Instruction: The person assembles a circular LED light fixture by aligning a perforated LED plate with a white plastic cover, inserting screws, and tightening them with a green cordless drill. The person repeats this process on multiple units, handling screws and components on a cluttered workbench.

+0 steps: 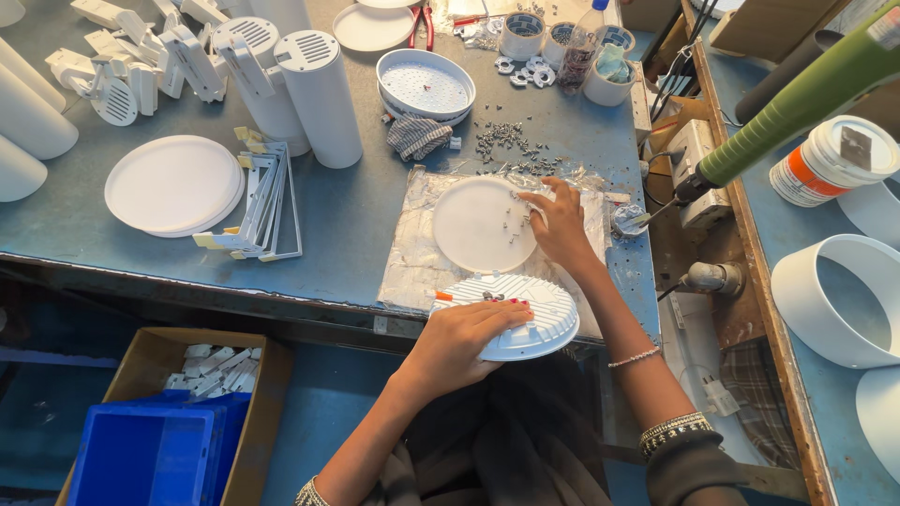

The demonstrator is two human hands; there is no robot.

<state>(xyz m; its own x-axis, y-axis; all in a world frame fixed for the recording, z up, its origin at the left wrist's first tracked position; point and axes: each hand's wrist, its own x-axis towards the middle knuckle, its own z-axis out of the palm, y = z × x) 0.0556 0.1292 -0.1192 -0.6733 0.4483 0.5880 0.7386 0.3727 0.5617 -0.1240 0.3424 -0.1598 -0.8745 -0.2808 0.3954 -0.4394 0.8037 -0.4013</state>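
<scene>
At the near edge of a grey table (356, 215), the left hand (464, 342) lies flat, fingers spread, on one ribbed white round lamp housing (544, 323). The right hand (561, 225), fingertips pressed together, picks at a few small screws (511, 223) on one white disc (478, 225), which rests on a foil sheet (412, 262). Behind it lie one loose scatter of screws (506, 141), two white cylindrical lamp bodies (319, 94) and one stack of white round plates (173, 185).
</scene>
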